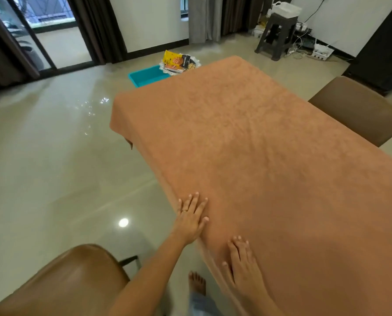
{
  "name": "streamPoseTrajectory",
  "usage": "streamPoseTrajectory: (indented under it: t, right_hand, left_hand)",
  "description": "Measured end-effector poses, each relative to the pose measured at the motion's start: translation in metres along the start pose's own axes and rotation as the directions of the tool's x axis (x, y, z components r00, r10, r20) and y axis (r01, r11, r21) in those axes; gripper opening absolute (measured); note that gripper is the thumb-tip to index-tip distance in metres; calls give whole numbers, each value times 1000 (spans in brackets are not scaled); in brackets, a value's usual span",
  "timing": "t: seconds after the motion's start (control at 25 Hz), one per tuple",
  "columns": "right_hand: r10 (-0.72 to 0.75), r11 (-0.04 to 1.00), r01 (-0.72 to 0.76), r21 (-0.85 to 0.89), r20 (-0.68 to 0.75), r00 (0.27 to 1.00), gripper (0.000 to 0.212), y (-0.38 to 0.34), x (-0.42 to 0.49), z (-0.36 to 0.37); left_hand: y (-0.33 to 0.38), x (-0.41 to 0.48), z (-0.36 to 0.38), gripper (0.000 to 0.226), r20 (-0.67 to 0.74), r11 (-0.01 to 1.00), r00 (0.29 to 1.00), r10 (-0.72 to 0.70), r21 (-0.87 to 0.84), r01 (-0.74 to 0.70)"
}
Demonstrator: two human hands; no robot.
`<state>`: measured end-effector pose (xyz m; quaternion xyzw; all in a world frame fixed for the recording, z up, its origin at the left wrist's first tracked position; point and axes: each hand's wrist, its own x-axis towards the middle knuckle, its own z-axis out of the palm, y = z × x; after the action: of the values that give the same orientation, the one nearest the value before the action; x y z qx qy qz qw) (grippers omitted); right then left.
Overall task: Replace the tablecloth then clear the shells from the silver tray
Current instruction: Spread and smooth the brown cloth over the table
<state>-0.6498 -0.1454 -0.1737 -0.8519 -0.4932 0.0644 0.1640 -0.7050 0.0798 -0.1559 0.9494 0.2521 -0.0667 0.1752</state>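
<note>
An orange-brown tablecloth (247, 137) covers the whole table and hangs over its left edge. My left hand (191, 216) lies flat on the cloth near the table's left edge, fingers spread, a ring on one finger. Closer to me, my right hand (241, 263) also rests flat on the cloth with its fingers apart. Neither hand holds anything. On the floor beyond the table's far end sits the silver tray (196, 62) with snack packets (176, 61) on it. No shells can be made out from here.
A teal plastic bin (147, 76) lies on the floor next to the tray. One brown chair (60, 283) stands at my near left, another brown chair (361, 108) at the table's right side. A dark stool (276, 35) and cables are at the back wall.
</note>
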Motion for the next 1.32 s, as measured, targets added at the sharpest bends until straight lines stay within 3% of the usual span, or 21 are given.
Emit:
streamPoseTrajectory:
  t: [0.28,0.4,0.56,0.72,0.84,0.96,1.16,1.32]
  right_hand:
    - [-23,999,24,-43,25,999,63,-29,162,15]
    - [-37,996,43,-72,82,996,61,-42,176,26]
    - [-64,996,66,-66,23,998,62,-49,180,27]
    - [2,1000,-1,21,-29,1000,57,-73,258,28]
    - [29,999,-30,-18,-34,999,62,-97,331,40]
    - [59,996,-58,-62,14,998,66,-122,363,63]
    - [137,988,-131,-82,74,988,67,-156,354,81]
    - [167,985,-165,-39,35,985,66,-160,388,78]
  left_hand:
    - [-79,70,-40,87,-52,998,998,-28,56,30]
    - [-109,69,-48,65,-13,997,1000,-1,77,2]
    - [-145,68,-60,61,-2,977,985,174,127,-172]
    - [-176,111,-85,58,-8,917,934,357,190,-349]
    - [-207,158,-109,64,-97,977,977,191,116,-179]
    - [-248,181,-125,73,-82,999,997,-7,46,11]
    - [-297,169,-128,73,-11,982,985,171,78,-170]
    - [-318,192,-146,66,72,960,963,259,90,-265]
